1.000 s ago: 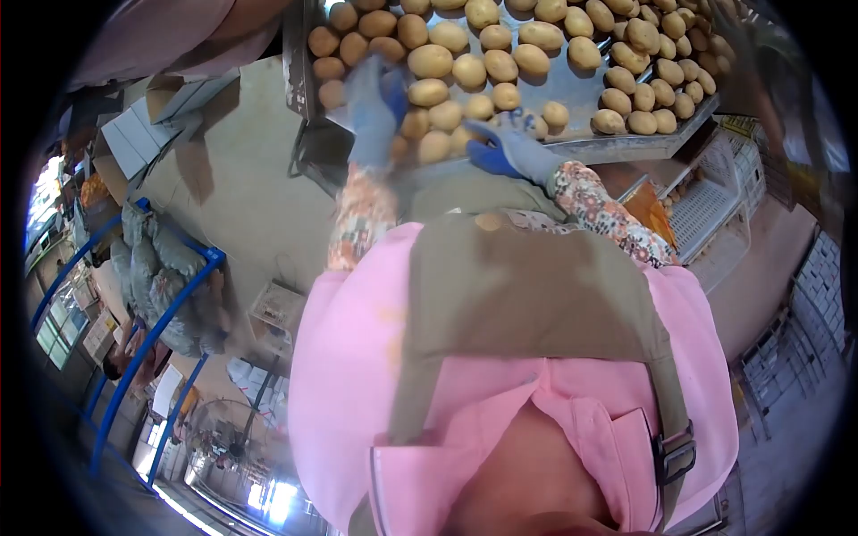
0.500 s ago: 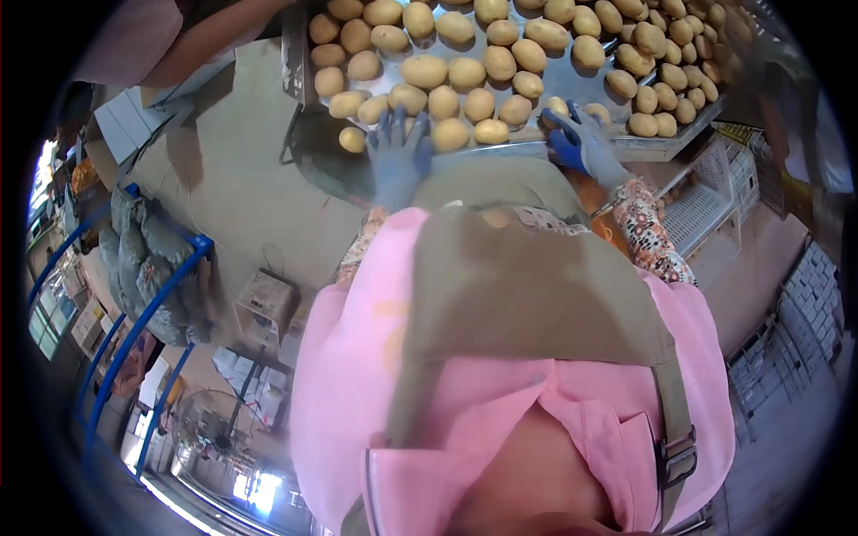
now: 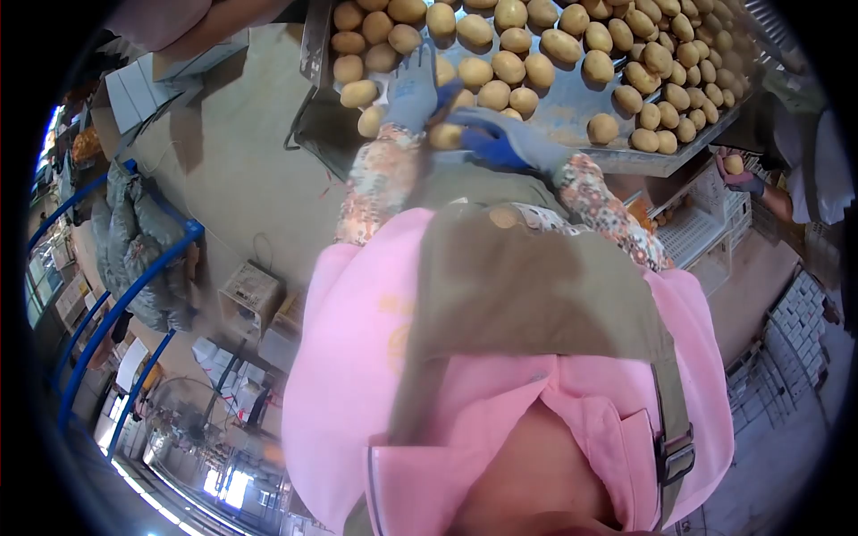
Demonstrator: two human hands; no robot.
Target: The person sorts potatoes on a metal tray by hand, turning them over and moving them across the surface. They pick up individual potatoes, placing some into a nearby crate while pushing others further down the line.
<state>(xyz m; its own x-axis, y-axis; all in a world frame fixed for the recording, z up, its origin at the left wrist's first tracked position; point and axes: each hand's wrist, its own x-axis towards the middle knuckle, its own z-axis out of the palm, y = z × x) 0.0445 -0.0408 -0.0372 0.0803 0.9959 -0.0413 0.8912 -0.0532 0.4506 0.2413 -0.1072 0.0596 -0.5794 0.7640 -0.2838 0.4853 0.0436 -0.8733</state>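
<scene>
Many potatoes lie on a metal sorting table in front of me. My left hand, in a grey-blue glove, reaches over the left side of the table. Its fingers are stretched out among the potatoes, touching or close to several. My right hand, gloved alike and slightly blurred, points left along the near edge. Its fingers are extended, close to a potato at the edge and to the left hand. The right fingertips partly overlap the potatoes behind, and I see no potato gripped in either hand.
At right, a co-worker's gloved hand holds a potato beside white plastic crates. Another person's arm is at the upper left. Filled sacks stand by a blue rail on the left; a box is on the floor.
My right hand has swept left along the near edge. My left hand has reached farther forward. Some potatoes near the edge have shifted, and more bare metal shows. A co-worker's hand with a potato has appeared.
</scene>
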